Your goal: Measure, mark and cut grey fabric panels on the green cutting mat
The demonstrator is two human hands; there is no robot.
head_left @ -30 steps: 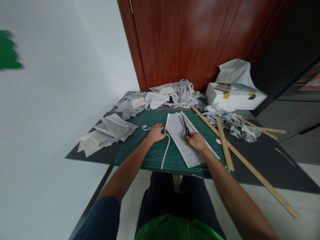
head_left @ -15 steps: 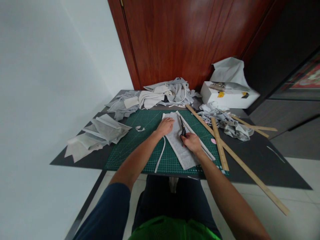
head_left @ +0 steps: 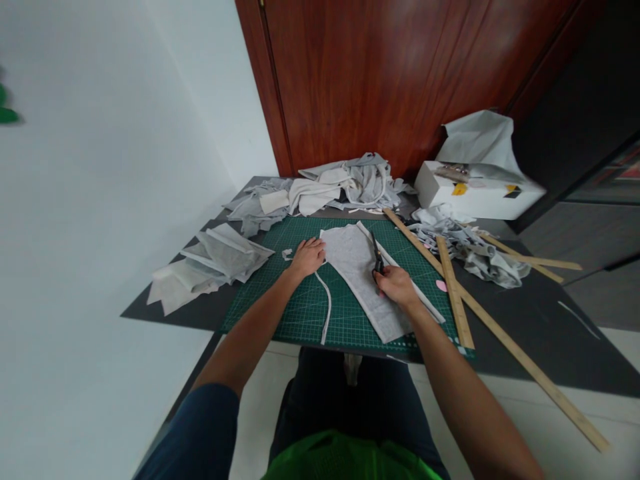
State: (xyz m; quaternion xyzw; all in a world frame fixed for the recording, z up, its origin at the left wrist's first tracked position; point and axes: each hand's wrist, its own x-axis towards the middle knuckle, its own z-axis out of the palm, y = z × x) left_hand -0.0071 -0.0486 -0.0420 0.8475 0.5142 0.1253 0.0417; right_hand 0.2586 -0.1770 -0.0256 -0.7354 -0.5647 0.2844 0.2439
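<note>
Big reddish-brown wooden door (head_left: 390, 80) up top, white box (head_left: 480, 200) with a yellow patch (head_left: 459, 189) sitting upper right, dark cabinet (head_left: 600, 293) at the right edge, plus some random green thing (head_left: 7, 115) upper left.

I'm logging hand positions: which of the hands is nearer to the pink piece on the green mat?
Right. The right hand, holding scissors, is left of the pink piece; the left hand is farther left, at the left edge of the gray fabric.

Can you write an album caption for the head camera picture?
Right hand holding black-handled scissors over grey cloth on a green mat, left hand at the cloth's edge.
</note>
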